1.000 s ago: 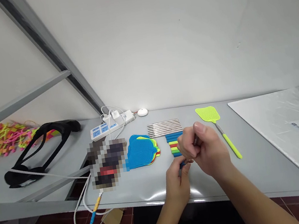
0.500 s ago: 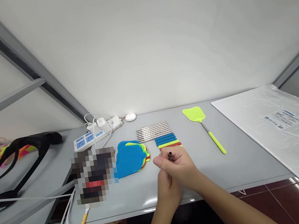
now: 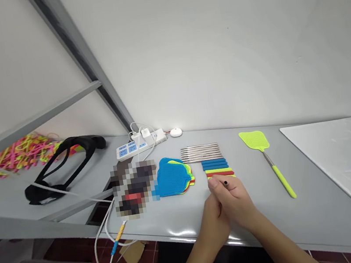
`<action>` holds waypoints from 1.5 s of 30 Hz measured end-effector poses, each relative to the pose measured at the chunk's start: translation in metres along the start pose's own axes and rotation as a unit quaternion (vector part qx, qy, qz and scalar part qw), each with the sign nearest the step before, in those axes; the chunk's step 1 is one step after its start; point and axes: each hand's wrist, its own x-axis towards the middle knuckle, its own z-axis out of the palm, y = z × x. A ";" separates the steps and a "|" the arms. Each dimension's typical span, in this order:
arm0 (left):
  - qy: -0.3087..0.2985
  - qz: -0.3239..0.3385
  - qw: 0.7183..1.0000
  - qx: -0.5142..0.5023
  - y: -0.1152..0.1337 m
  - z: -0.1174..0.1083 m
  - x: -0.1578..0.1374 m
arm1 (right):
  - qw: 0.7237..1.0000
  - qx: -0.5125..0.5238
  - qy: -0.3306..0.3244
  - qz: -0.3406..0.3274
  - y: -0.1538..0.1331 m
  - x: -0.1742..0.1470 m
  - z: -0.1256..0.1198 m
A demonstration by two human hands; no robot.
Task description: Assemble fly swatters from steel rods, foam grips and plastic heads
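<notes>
My right hand (image 3: 238, 199) is closed around a metal tube (image 3: 226, 183), whose dark hollow end pokes up above the fingers. Just below and to its left, my left hand (image 3: 216, 218) is closed too, pressed against the right, around the lower part of the tube; its far end is hidden. Beyond the hands lie blue handle grips (image 3: 214, 165), with yellow-green and red grips (image 3: 220, 174) partly covered. Several metal rods (image 3: 200, 152) lie in a row behind them. Left of these is a stack of fly swatter heads (image 3: 173, 178), a blue one on top.
A complete yellow-green fly swatter (image 3: 270, 163) lies on the right, beside a white wrapped panel (image 3: 339, 154). To the left are a power strip (image 3: 141, 145), a blurred phone-like object (image 3: 136, 191), cables, a black frame (image 3: 64, 167) and colourful straps (image 3: 22, 153) behind a metal rail.
The view has swung left, so the table's things sit further right in the picture. Both hands stay clasped together around the tube.
</notes>
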 end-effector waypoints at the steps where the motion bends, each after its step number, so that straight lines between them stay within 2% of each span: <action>1: -0.021 0.002 1.000 -0.014 0.001 0.000 0.000 | 1.000 -0.003 0.000 -0.001 0.001 0.000 0.000; 4: -0.054 0.006 0.998 -0.033 0.003 0.002 0.000 | 1.000 -0.012 0.000 0.000 0.002 -0.001 0.000; 9: -0.018 0.000 0.999 -0.034 0.002 0.005 0.000 | 0.999 -0.038 -0.006 0.013 0.005 -0.002 0.002; 15: -0.069 -0.001 0.997 -0.046 0.012 0.001 0.002 | 0.999 -0.036 0.013 0.024 0.015 -0.001 0.001; 22: -0.039 -0.005 0.998 -0.039 0.015 0.002 0.003 | 0.998 -0.064 0.005 0.016 0.017 0.000 0.005; 34: -0.048 0.001 0.996 -0.072 0.018 0.002 0.001 | 0.998 -0.034 0.015 0.052 0.031 -0.004 0.001; 41: -0.058 0.024 0.996 -0.055 0.021 -0.002 0.000 | 0.998 -0.062 0.005 0.022 0.025 -0.010 0.002; 45: -0.064 0.039 0.996 -0.045 0.016 -0.003 -0.001 | 0.998 -0.057 0.006 -0.008 0.031 -0.016 0.002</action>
